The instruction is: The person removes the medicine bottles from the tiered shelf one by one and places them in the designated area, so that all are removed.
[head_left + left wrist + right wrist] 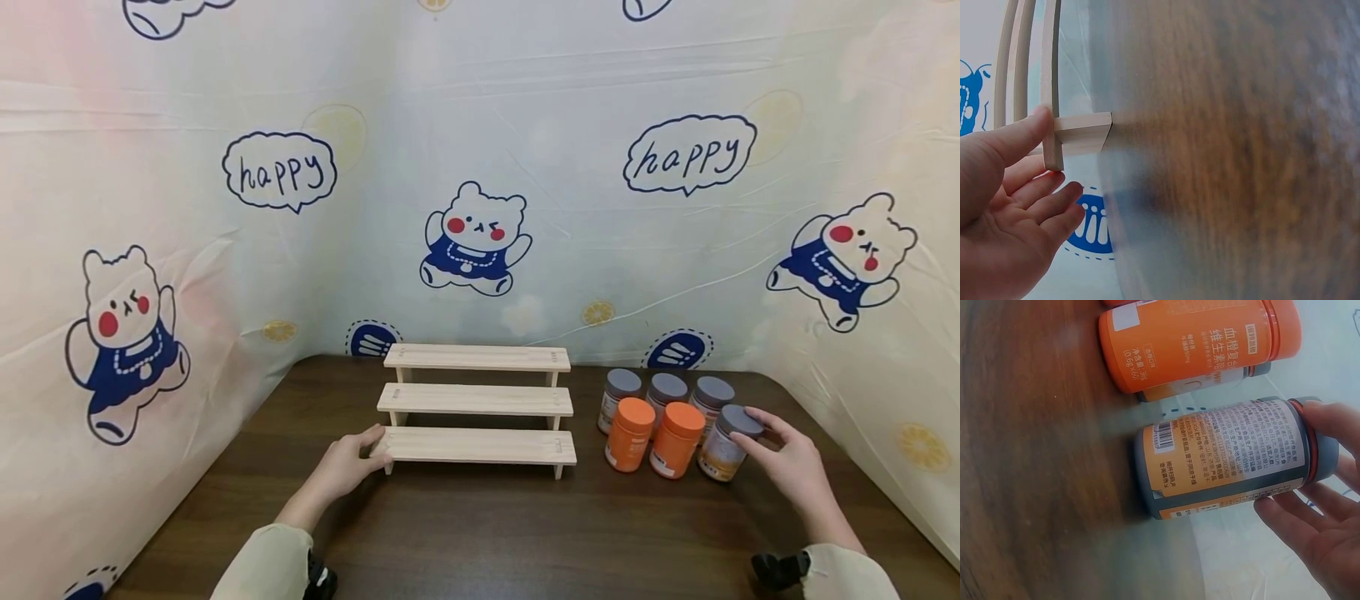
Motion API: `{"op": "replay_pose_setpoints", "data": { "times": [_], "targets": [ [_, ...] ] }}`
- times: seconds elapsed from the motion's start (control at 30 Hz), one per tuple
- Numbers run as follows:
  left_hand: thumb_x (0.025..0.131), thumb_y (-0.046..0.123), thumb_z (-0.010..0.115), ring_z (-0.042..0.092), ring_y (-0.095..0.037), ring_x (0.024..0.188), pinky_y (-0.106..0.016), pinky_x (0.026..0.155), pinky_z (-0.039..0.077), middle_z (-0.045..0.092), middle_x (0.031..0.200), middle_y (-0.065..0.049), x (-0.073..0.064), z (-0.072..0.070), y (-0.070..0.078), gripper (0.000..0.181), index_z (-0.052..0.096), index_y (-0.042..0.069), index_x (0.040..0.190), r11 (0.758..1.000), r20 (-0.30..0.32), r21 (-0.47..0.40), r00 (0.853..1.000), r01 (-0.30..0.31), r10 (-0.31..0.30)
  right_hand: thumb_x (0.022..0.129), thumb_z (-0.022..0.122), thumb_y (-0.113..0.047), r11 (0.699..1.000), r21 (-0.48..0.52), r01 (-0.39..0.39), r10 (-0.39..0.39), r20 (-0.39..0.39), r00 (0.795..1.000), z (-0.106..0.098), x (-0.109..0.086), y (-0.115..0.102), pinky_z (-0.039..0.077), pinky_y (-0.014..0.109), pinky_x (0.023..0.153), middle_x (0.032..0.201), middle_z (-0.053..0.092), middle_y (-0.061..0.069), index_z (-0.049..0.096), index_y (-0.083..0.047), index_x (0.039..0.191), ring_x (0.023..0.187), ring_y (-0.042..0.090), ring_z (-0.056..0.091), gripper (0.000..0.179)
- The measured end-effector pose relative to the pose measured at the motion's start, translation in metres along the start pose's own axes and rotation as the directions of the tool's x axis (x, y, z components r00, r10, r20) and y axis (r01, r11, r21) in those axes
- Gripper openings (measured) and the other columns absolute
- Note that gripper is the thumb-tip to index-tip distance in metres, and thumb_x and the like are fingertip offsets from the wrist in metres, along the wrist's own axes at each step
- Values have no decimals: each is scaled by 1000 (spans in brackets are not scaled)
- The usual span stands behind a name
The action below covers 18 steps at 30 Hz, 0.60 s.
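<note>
A three-tier wooden step rack (480, 446) stands on the table. My left hand (347, 468) grips the left end of its lowest board; in the left wrist view the thumb (1025, 134) lies against the board (1052, 75) and the other fingers are on its far side. My right hand (787, 458) holds a grey-lidded supplement bottle (722, 454) by its lid, thumb on one side and fingers on the other. In the right wrist view this bottle (1222, 459) shows an orange and white printed label. Whether its base touches the table, I cannot tell.
Left of the held bottle stand two orange bottles (628, 437), (677, 442) close together. Behind them are three more grey-lidded bottles (621, 392), (666, 390), (712, 396). A printed cloth (570, 250) hangs around the back and sides of the dark wooden table (525, 533).
</note>
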State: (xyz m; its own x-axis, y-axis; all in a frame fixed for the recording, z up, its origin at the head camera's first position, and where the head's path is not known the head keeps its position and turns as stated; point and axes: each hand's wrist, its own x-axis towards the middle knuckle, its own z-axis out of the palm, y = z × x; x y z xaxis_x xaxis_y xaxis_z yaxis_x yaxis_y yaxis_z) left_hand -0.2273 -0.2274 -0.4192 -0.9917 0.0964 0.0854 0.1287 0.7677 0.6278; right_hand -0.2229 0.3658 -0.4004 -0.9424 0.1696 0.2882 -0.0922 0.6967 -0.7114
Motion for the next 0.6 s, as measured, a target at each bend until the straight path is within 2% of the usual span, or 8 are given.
{"op": "replay_pose_setpoints", "data": {
  "times": [0.07,0.17,0.6],
  "targets": [
    [85,23,67,38,-39,122,-53,94,34,43,135,-20,0,0,0,57,47,-4,132,1000,-1,0,1000,0,0,87,63,-36,1000,0,-1,1,2,1000,1,0,0,45,53,73,123,44,35,44,4,132,107,49,43,63],
    [85,22,67,39,-39,122,-53,94,34,43,135,-20,0,0,0,57,47,-4,131,1000,-1,-1,1000,-2,2,88,62,-37,1000,-2,-6,6,6,1000,2,-1,0,43,59,76,125,43,35,44,4,132,108,50,42,63],
    [86,23,66,38,-39,123,-53,94,33,42,136,-20,-1,0,1,57,45,-4,132,1000,3,-10,1000,2,-2,88,62,-33,999,-16,33,-33,9,999,2,0,0,45,58,75,124,43,36,44,5,131,106,51,44,61]
  ]
}}
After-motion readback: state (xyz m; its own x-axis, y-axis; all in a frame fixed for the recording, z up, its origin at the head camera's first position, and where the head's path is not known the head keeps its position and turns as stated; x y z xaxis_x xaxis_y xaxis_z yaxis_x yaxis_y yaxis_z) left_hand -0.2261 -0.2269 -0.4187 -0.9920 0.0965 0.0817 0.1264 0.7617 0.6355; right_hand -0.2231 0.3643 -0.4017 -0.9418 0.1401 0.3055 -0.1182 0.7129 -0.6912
